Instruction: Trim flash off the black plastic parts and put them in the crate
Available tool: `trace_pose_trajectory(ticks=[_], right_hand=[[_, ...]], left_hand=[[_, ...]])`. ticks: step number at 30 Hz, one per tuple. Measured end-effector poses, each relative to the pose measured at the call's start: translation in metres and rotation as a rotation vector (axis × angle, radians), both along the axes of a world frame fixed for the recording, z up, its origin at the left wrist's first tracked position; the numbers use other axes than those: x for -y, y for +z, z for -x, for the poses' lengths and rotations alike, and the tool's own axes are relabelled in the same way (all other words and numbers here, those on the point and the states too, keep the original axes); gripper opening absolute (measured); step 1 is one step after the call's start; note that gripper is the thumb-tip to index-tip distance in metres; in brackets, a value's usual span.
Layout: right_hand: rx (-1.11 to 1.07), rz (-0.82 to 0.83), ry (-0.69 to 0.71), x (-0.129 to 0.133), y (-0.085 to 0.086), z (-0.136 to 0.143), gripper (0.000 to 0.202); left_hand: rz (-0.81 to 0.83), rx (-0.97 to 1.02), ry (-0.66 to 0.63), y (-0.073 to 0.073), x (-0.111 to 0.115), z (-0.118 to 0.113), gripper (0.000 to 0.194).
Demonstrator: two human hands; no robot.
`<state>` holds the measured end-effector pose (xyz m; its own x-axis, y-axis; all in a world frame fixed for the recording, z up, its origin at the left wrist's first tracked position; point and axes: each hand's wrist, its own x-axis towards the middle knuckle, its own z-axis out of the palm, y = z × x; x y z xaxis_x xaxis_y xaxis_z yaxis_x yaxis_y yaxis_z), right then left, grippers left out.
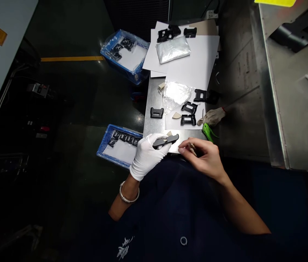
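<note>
We hold a black part in our left hand, its white-gloved fingers clamped on one end, while the other end juts free toward the right. This part is above the near edge of the metal table, close in front of our body. Our bare right hand is just beside it at the same edge — thumb and fingers curled together on a small beige piece, with a narrow gap between that hand and the part's free end.

Along the table's left edge we have a strip of bare metal, interrupted by a single black frame lying near the rim. Farther right, room is tighter: a beige wedge, several black frames on white paper, and a crumpled clear bag crowd together. A green air gun and a grey glove take up the right edge, and beyond them we face a metal cabinet. At the far end a clear packet rests on paper sheets.

Off the left edge we have two blue crates — the near one by our gloved hand, the far one beside the paper — with dark floor between them.
</note>
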<state>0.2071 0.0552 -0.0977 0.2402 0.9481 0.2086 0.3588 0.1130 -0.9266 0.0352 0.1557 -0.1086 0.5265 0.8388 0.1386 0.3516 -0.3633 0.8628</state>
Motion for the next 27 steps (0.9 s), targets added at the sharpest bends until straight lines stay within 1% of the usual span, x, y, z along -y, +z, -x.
trace_pose_trajectory(ticks=[2, 3, 5, 9, 11, 14, 16, 19, 21, 24, 27], right_hand=[[-0.024, 0.061, -0.122, 0.002, 0.001, -0.003, 0.007], [-0.031, 0.076, -0.157, 0.002, 0.001, -0.003, 0.012], [-0.053, 0.092, -0.189, 0.000, 0.002, -0.002, 0.020], [-0.162, 0.123, -0.229, -0.007, 0.005, 0.010, 0.019], [-0.235, 0.157, -0.251, -0.011, 0.006, 0.017, 0.025], [-0.294, 0.195, -0.251, -0.015, 0.005, 0.024, 0.032], [-0.319, 0.204, -0.212, -0.015, 0.004, 0.025, 0.038], [-0.376, 0.206, -0.110, -0.013, 0.004, 0.023, 0.047], [-0.384, 0.191, -0.088, -0.013, 0.004, 0.022, 0.049], [-0.350, 0.182, -0.143, -0.013, 0.006, 0.026, 0.043], [-0.264, 0.158, -0.198, -0.012, 0.005, 0.029, 0.040]], left_hand=[[-0.040, -0.008, 0.006, 0.002, 0.000, 0.000, 0.018], [-0.057, -0.008, 0.002, 0.002, 0.000, 0.000, 0.017], [-0.090, -0.008, -0.016, 0.003, 0.000, -0.001, 0.015], [-0.183, 0.006, -0.052, 0.004, -0.001, -0.003, 0.012], [-0.240, 0.021, -0.065, 0.004, -0.001, -0.005, 0.011], [-0.281, 0.054, -0.068, 0.002, -0.002, -0.006, 0.010], [-0.243, 0.067, -0.053, 0.001, -0.002, -0.005, 0.012], [-0.170, 0.064, -0.037, 0.001, -0.001, -0.004, 0.015], [-0.161, 0.073, -0.044, 0.001, 0.000, -0.004, 0.016], [-0.169, 0.074, -0.050, 0.003, 0.000, -0.004, 0.019], [-0.207, 0.042, -0.050, 0.004, 0.001, -0.003, 0.017]])
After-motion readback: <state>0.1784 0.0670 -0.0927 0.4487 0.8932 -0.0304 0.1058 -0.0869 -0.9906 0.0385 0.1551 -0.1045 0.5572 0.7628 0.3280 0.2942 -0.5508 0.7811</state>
